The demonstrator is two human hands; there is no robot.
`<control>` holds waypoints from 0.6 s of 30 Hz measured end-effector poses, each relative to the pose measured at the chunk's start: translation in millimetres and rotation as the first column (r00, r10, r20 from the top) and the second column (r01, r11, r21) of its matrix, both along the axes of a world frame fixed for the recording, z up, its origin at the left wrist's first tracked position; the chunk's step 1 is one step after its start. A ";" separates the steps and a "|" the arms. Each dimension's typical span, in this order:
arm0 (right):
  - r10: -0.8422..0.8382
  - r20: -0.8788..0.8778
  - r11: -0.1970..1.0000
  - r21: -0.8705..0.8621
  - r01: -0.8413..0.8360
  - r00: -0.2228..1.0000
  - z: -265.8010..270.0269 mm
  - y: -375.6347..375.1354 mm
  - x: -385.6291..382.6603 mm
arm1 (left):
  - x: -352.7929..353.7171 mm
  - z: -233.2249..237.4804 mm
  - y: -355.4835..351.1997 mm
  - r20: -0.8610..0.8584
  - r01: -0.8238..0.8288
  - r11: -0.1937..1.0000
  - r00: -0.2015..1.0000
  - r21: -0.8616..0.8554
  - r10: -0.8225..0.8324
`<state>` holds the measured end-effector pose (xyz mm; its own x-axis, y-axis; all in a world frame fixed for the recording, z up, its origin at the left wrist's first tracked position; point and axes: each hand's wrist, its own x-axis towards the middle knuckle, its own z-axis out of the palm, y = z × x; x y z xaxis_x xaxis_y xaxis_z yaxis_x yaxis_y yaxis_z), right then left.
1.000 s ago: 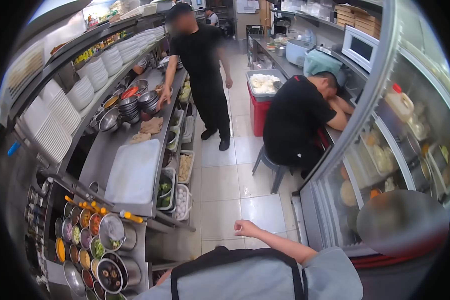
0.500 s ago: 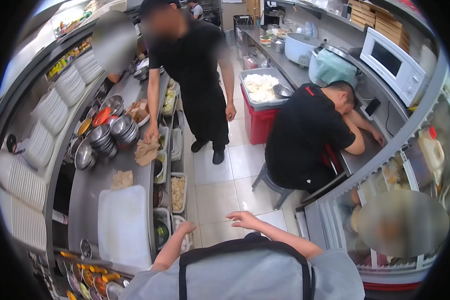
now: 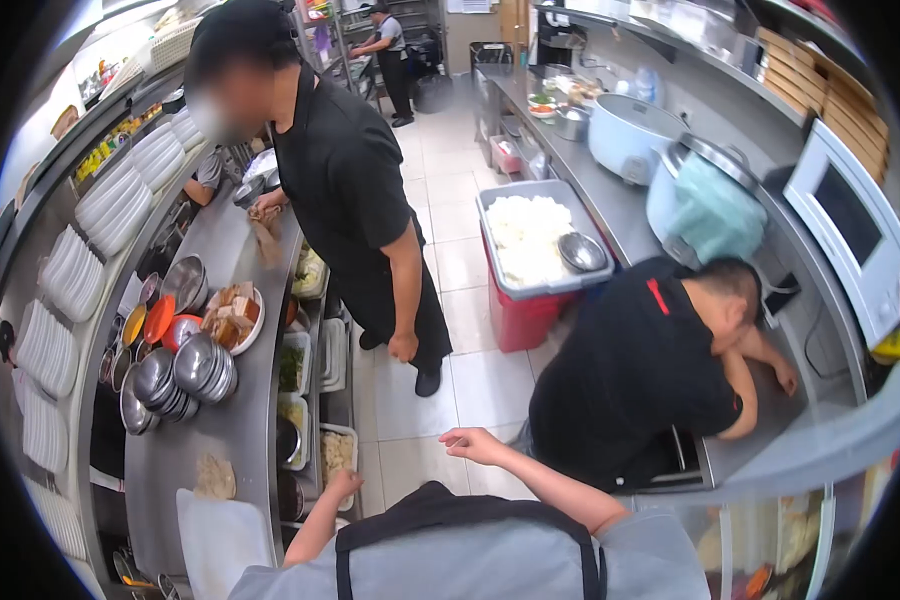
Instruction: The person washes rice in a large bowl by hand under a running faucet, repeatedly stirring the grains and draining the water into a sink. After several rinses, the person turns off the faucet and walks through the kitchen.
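Observation:
My left hand [image 3: 343, 486] hangs low beside the counter's open side, nearest to a white tub of pale chunks [image 3: 338, 452]; its fingers are too small and turned away to read. Out over the floor tiles, my right hand [image 3: 477, 445] has its fingers loosely apart and nothing in it. To my left on the steel counter [image 3: 250, 430] are a white cutting board [image 3: 222, 540], a crumpled beige cloth [image 3: 214, 477] and stacked metal bowls [image 3: 205, 366].
A person in black [image 3: 345, 170] stands ahead at the counter, one hand on a brown cloth [image 3: 265, 240]. Another person [image 3: 630, 380] sits slumped over the right counter. A red bin [image 3: 522, 318] carries a grey tub [image 3: 545, 290] of white food. Plate stacks [image 3: 45, 335] line the left shelf.
My view has moved forward along the aisle. The standing person has wiped or carried the brown cloth farther along the counter. My hands stay low in front of me.

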<state>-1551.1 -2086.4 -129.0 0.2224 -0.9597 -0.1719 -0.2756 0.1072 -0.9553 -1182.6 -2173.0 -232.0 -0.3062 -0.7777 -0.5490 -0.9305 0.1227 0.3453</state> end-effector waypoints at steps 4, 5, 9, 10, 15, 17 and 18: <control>-0.009 -0.004 0.991 -0.130 0.009 1.000 11.0 -108.3 -17.7 | -3.7 -0.8 -55.7 0.095 0.116 0.984 0.987 0.135 -0.129; -0.047 0.000 0.996 -0.082 0.047 0.999 24.8 -130.6 -24.0 | -1.8 -12.1 -65.7 0.107 0.111 0.982 0.986 0.149 -0.128; -0.193 0.051 0.973 -0.116 0.198 0.980 55.9 -215.6 -52.8 | -83.9 -9.3 -161.1 0.061 0.368 0.912 0.921 0.179 -0.384; -0.198 0.040 0.972 -0.120 0.201 0.979 55.3 -233.0 -63.0 | -105.7 -34.5 -193.2 0.036 0.390 0.907 0.916 0.159 -0.401; -0.334 -0.024 0.934 -0.144 0.327 0.942 60.6 -291.9 -124.4 | -248.4 -19.8 -332.1 -0.009 0.558 0.827 0.829 0.071 -0.559; -0.370 -0.012 0.923 -0.115 0.366 0.929 51.3 -310.2 -160.2 | -305.3 -0.3 -392.7 -0.098 0.579 0.814 0.814 0.049 -0.573; -0.408 -0.052 0.911 -0.090 0.403 0.911 42.8 -317.8 -180.4 | -331.0 10.8 -416.2 -0.094 0.524 0.851 0.847 -0.020 -0.524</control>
